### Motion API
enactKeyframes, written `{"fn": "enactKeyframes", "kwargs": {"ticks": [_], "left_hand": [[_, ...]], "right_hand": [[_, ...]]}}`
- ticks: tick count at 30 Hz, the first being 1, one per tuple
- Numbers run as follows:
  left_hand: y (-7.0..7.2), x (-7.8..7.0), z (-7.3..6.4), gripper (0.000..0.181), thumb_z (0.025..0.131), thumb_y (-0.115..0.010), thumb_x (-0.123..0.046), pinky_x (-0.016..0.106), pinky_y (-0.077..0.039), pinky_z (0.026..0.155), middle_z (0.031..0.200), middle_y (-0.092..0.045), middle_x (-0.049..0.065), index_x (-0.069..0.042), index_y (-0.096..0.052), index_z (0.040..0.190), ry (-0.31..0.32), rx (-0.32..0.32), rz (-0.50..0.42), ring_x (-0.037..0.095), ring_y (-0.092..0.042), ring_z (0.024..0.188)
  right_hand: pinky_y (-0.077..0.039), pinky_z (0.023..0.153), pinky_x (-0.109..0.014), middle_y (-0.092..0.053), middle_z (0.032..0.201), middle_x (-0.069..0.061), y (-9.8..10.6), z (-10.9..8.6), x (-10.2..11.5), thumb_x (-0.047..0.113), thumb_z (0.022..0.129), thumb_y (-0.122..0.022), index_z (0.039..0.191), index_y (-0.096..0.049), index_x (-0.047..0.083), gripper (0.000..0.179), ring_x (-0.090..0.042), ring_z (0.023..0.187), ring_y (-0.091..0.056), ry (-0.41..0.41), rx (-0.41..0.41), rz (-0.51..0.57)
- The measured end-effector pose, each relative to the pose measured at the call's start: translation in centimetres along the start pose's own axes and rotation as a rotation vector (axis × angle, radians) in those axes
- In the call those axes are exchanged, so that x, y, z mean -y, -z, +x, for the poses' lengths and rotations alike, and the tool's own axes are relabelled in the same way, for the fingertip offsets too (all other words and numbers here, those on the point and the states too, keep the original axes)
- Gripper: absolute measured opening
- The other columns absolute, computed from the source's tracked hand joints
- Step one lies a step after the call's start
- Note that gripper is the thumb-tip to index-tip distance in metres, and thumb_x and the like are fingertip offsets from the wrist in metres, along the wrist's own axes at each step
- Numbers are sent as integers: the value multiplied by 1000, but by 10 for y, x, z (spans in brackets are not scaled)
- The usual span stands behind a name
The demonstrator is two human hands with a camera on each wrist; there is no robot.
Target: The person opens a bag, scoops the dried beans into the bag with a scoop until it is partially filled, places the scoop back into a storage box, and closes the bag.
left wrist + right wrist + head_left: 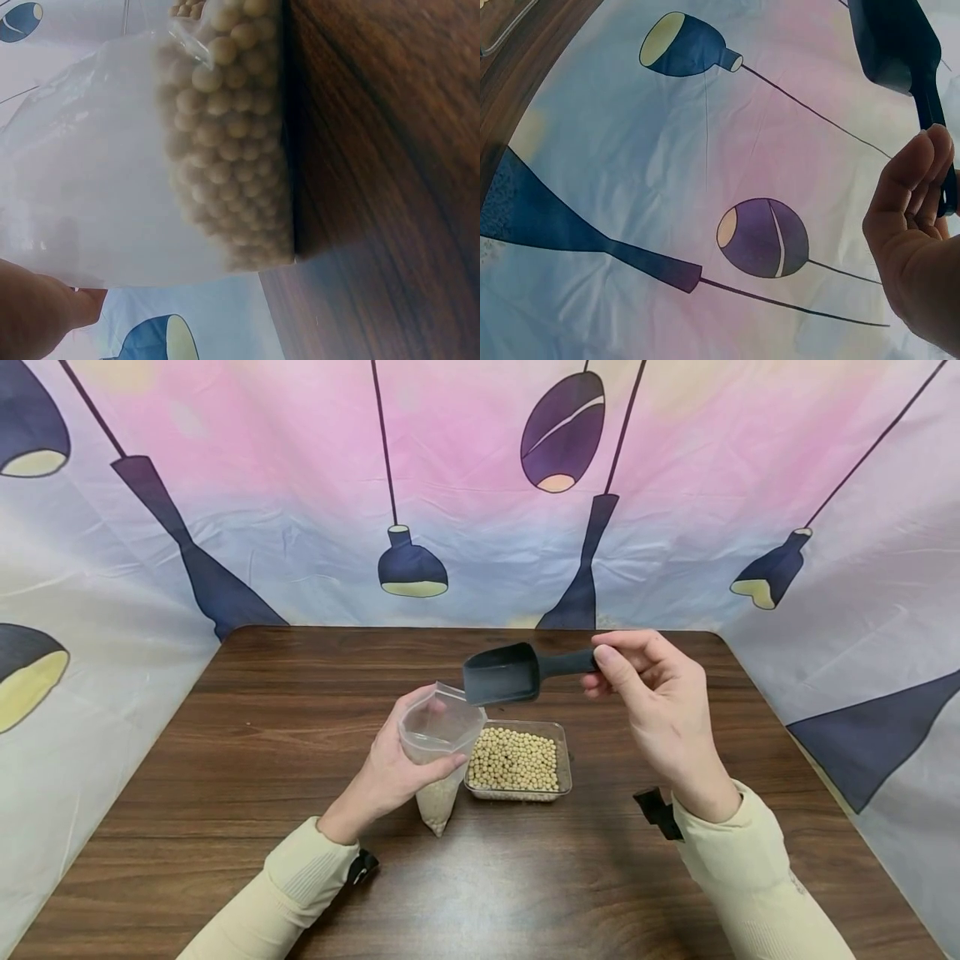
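My left hand [386,777] holds a clear plastic bag [442,731] upright, thumb and fingers round its upper part, its mouth spread wide. Pale round beans [225,150], which look like soybeans, fill the lower part of the bag in the left wrist view. Between thumb and fingers, my right hand [667,710] pinches the handle of a black scoop [501,677]. The scoop hangs level above the table, its front edge overlapping the bag's mouth in the head view. No beans show in its bowl. The scoop [896,45] also appears in the right wrist view.
A clear rectangular container [567,768] of the same beans stands on the brown wooden table [300,710], just right of the bag. Behind the table hangs a cloth [315,485] printed with lamps. Black straps [658,814] circle both wrists.
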State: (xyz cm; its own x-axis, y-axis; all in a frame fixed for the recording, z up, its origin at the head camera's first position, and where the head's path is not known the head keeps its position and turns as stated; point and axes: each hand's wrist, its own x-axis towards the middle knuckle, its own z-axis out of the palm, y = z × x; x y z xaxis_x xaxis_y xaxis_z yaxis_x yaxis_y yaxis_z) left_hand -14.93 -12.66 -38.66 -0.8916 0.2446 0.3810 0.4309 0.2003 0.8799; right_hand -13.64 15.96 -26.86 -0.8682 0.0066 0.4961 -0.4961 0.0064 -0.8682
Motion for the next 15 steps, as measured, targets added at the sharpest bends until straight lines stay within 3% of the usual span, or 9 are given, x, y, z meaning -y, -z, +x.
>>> {"fn": "enactKeyframes", "kwargs": {"ticks": [3, 6, 9, 12, 15], "left_hand": [[-1, 3, 1, 88, 72, -83, 1, 34, -45, 89, 124, -52, 13, -14, -37, 145, 0, -6, 10, 29, -53, 112], [-2, -6, 1, 86, 72, -81, 5, 33, -45, 88, 123, -52, 20, -6, -37, 144, -12, -6, 9, 35, -52, 111], [-2, -21, 0, 83, 72, -80, 7, 32, -45, 88, 121, -51, 24, 1, -36, 142, -18, -3, 6, 39, -52, 110], [-1, -31, -1, 80, 72, -79, 8, 33, -45, 88, 120, -52, 25, 4, -37, 140, -26, -4, 11, 39, -52, 109], [-1, -33, -1, 79, 72, -78, 9, 32, -44, 88, 119, -51, 25, 4, -37, 140, -24, -7, 12, 39, -52, 109]], "right_hand": [[-56, 67, -30, -67, 75, -14, 4, 0, 2, 4, 93, -64, 108, -63, -11, 21, -19, 67, -67, 16, -8, -7], [-56, 65, -28, -67, 74, -14, 13, 0, 3, 4, 93, -64, 107, -64, -11, 21, -18, 66, -67, 20, -30, -67], [-54, 61, -24, -67, 74, -10, 23, -2, -1, 12, 96, -63, 105, -66, -3, 18, -16, 65, -65, -33, 0, -296], [-47, 53, -24, -65, 72, -2, 28, -7, -10, 22, 98, -60, 102, -67, 9, 15, -15, 61, -59, -97, 93, -601], [-39, 47, -27, -59, 68, 0, 26, -14, -23, 21, 98, -59, 98, -66, 13, 11, -17, 54, -50, -131, 171, -770]]}}
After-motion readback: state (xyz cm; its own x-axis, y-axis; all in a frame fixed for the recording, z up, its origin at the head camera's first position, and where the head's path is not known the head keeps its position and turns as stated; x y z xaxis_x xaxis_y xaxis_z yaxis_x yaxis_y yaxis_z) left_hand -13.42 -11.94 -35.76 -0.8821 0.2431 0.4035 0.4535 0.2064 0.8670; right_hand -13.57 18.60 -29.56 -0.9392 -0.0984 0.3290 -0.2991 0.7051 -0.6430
